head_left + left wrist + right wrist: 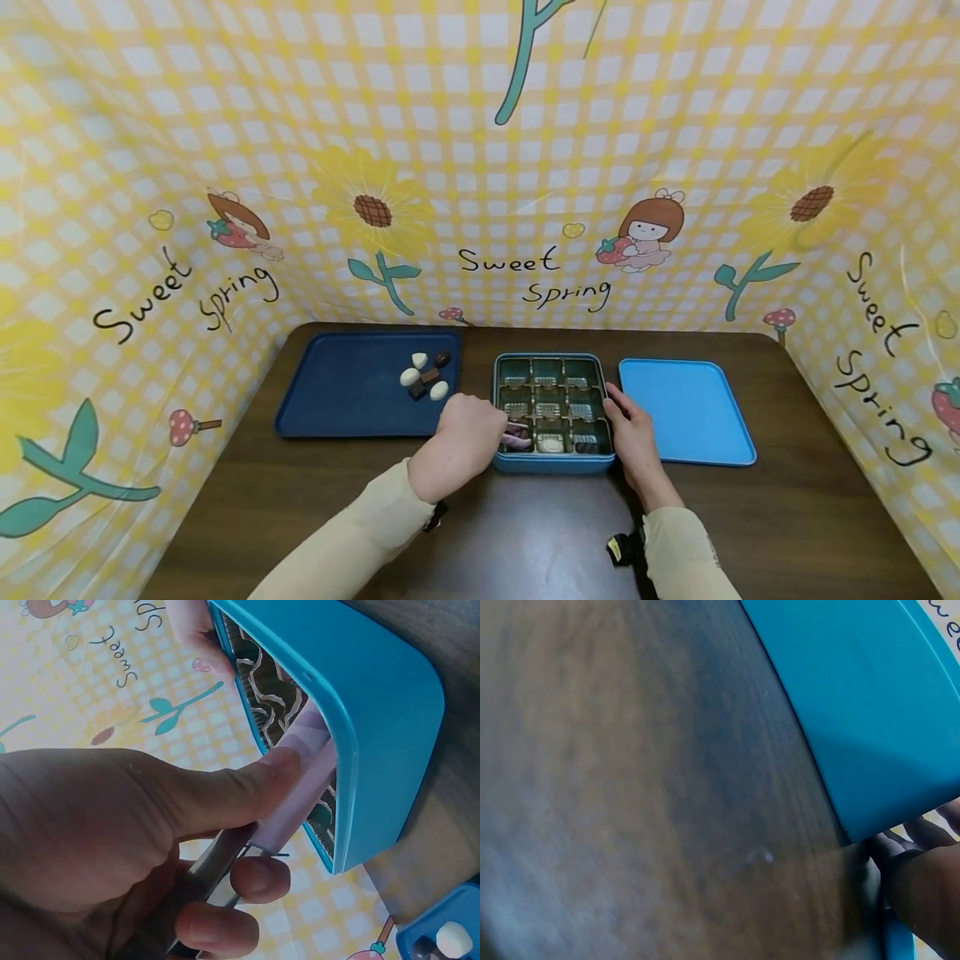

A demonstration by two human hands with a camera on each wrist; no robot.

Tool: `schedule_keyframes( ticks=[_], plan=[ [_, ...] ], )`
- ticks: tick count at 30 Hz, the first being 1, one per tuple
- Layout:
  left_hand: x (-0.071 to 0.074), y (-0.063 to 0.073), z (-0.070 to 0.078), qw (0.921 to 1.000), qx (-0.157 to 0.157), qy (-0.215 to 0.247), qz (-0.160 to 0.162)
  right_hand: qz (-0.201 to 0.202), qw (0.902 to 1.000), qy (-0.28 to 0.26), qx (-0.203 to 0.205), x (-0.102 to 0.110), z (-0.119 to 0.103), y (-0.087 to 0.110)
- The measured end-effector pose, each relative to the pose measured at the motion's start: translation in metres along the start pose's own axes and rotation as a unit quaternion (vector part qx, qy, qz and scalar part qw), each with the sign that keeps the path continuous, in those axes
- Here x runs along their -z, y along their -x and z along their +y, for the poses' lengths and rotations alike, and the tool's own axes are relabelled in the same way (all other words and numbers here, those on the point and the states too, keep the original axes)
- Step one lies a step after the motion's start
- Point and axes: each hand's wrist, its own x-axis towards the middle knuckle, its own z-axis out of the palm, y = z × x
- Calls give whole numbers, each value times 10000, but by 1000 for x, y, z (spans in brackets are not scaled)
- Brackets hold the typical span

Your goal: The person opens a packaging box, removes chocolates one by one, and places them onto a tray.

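Note:
My left hand point(467, 437) grips a pair of tongs point(281, 806) with metal handles and pinkish-purple tips. The tips reach into the front-left compartment of a blue tin point(553, 463); whether they hold something is hidden. Inside the tin is a clear divided insert point(548, 372). Its front-middle compartment holds a white chocolate point(551, 442), and a dark piece point(587, 447) lies in the front-right one. Against the tin's right side rests my right hand point(633, 433), its fingers fairly straight along the wall.
A dark blue tray point(337, 392) at left bears several white and dark chocolates point(430, 377) near its right end. To the tin's right lies a light blue tray or lid point(686, 412). A yellow checked cloth point(480, 183) surrounds the brown table point(525, 533).

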Motion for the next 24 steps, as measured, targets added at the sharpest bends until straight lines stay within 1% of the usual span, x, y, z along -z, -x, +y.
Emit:
schedule_keyframes(
  ticks=[8,10,14,17,20,24],
  plan=[
    [1,11,-5,9990,133,159,384,-17,10000,68,32,0,0,0],
    [1,13,-7,9987,149,171,453,-11,10000,72,13,0,0,0],
    [2,14,-11,9984,173,275,472,-3,10000,77,-29,1,0,0],
    [2,16,-13,9973,181,393,592,12,10000,51,-53,0,0,1],
    [2,18,-15,9946,206,474,897,34,10000,21,-69,0,0,1],
    [4,22,-19,9886,214,518,1394,40,10000,20,-57,0,0,0]
  ],
)
